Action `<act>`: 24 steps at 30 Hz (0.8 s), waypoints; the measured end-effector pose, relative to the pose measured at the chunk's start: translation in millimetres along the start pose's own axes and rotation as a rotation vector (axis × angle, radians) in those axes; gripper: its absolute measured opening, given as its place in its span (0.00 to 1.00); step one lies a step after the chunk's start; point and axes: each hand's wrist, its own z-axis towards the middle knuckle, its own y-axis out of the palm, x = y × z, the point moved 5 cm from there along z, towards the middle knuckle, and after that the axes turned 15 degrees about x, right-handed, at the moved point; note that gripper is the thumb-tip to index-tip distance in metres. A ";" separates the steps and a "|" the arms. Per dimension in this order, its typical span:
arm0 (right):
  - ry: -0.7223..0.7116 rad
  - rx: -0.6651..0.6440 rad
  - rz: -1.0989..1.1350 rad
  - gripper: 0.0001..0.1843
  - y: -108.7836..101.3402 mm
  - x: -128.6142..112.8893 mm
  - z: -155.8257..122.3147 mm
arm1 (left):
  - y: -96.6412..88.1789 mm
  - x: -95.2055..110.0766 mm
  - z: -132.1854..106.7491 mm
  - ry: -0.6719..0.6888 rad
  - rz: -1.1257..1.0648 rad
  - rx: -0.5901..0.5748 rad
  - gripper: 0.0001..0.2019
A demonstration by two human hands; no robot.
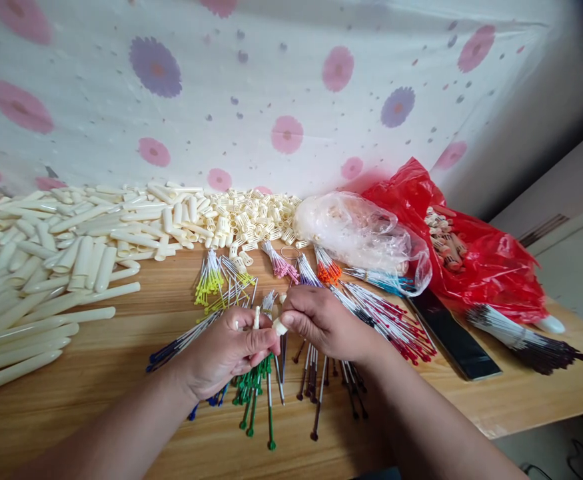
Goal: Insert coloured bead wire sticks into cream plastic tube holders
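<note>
Pinching a small cream piece (280, 327) between my two hands, I have it just above the fan of sticks at the middle of the wooden table (121, 413). My left hand (226, 343) is closed narrowly on it at the fingertips, with a slim cream peg (256, 318) poking up from the fingers; my right hand (318, 321) is curled tight, its thumb against the piece. How much of it lies inside my fingers I cannot tell.

My hands hide the middle of the fan. Green-tipped sticks (270, 407) and brown-tipped sticks (318, 407) spread toward me, red-tipped sticks (401, 323) to the right, yellow-tipped sticks (209, 283) beyond my left hand. Cream tubes (88, 263) crowd the left side, meeting a heap of slotted caps (246, 213) at the back. A clear bag (356, 227) slumps beside a red bag (496, 267), near a black strip (454, 337).
</note>
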 end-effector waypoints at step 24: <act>-0.144 0.163 -0.012 0.06 -10.7 -13.9 0.8 | 0.2 -4.1 0.6 -0.108 -0.158 0.053 0.15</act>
